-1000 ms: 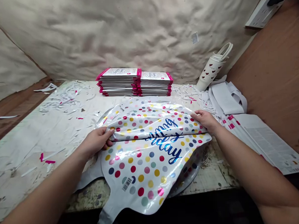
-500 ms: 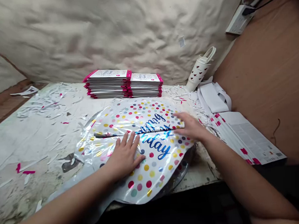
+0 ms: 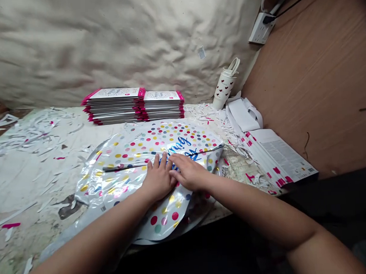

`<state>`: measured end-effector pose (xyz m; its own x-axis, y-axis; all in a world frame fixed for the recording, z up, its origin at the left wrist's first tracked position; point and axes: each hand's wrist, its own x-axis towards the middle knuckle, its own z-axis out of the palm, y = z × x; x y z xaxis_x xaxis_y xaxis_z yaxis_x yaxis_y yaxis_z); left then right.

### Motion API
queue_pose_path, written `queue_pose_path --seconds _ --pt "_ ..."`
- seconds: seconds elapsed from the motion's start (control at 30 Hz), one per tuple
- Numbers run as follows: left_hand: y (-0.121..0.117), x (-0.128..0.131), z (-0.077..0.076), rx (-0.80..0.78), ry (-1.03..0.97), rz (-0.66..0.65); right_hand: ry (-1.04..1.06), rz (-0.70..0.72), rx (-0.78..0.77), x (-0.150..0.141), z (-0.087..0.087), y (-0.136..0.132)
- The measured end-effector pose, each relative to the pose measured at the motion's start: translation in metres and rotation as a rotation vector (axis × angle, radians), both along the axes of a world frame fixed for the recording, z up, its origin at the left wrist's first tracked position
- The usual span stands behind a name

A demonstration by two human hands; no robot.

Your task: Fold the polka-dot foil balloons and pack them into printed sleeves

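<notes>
A flat foil balloon point(image 3: 177, 141), white with coloured dots and blue lettering, lies folded over on a worn table point(image 3: 36, 175). My left hand point(image 3: 158, 179) lies flat on the balloon's middle, fingers stretched along the fold. My right hand point(image 3: 189, 172) presses flat beside it, fingers pointing left and touching the left hand's fingertips. Both hands are open and hold nothing. More foil balloons lie underneath the top one, their edges showing at the near side.
Two stacks of pink-edged card packs point(image 3: 133, 105) stand at the back. A white cup with red hearts point(image 3: 225, 86) stands at the back right, beside white paper strips point(image 3: 244, 114). Printed sheets point(image 3: 277, 157) fan out on the right. Paper scraps litter the left. A power strip point(image 3: 261, 26) hangs on the wall.
My right hand slid left along the fold from the balloon's right edge to meet my left hand. One second ago both hands gripped the folded edge; now they press flat.
</notes>
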<state>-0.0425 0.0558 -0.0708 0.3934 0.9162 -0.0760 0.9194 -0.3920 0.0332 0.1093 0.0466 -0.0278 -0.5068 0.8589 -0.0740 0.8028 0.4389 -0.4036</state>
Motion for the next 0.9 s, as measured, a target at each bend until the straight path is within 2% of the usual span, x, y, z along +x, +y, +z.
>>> queue_pose_path --seconds 0.07,0.13,0.27,0.3,0.37,0.43,0.47,0.5,0.6,0.67,0.73,0.8,0.83,0.9 --pt "-0.003 -0.001 -0.005 0.011 -0.024 -0.001 0.019 0.001 -0.077 0.002 -0.013 0.013" --pt "-0.003 -0.003 -0.005 0.015 -0.048 0.015 -0.063 -0.089 -0.136 0.029 -0.025 0.019" --pt "0.001 0.000 0.001 -0.052 -0.051 0.022 -0.253 -0.494 -0.075 0.106 -0.035 0.007" --pt "0.003 0.003 0.003 -0.073 -0.043 0.021 -0.282 -0.530 -0.032 0.117 -0.035 0.001" --pt "0.004 0.009 0.005 -0.093 -0.031 0.029 -0.284 -0.408 0.045 0.121 -0.034 -0.011" --pt "0.002 0.015 0.005 -0.067 -0.041 0.045 -0.232 -0.226 0.058 0.109 -0.034 -0.016" --pt "0.001 0.017 0.004 -0.043 -0.051 0.054 -0.204 -0.201 0.038 0.102 -0.034 -0.016" --pt "-0.001 0.018 0.002 -0.020 -0.060 0.064 -0.178 -0.238 0.009 0.095 -0.034 -0.013" --pt "-0.005 0.018 -0.003 0.020 -0.087 0.082 0.046 -0.531 -0.111 0.083 -0.030 0.009" --pt "-0.006 0.016 -0.006 0.030 -0.115 0.092 0.297 -0.673 -0.179 0.079 -0.018 0.030" --pt "-0.006 0.015 -0.008 0.031 -0.152 0.103 0.476 -0.716 -0.178 0.063 0.002 0.047" --pt "-0.006 0.013 -0.010 0.025 -0.191 0.110 0.541 -0.646 -0.050 0.027 0.023 0.056" --pt "-0.005 0.013 -0.011 0.024 -0.215 0.105 0.561 -0.564 0.046 0.002 0.032 0.056" --pt "-0.005 0.011 -0.015 0.025 -0.275 0.070 0.477 -0.268 0.173 -0.055 0.039 0.052"
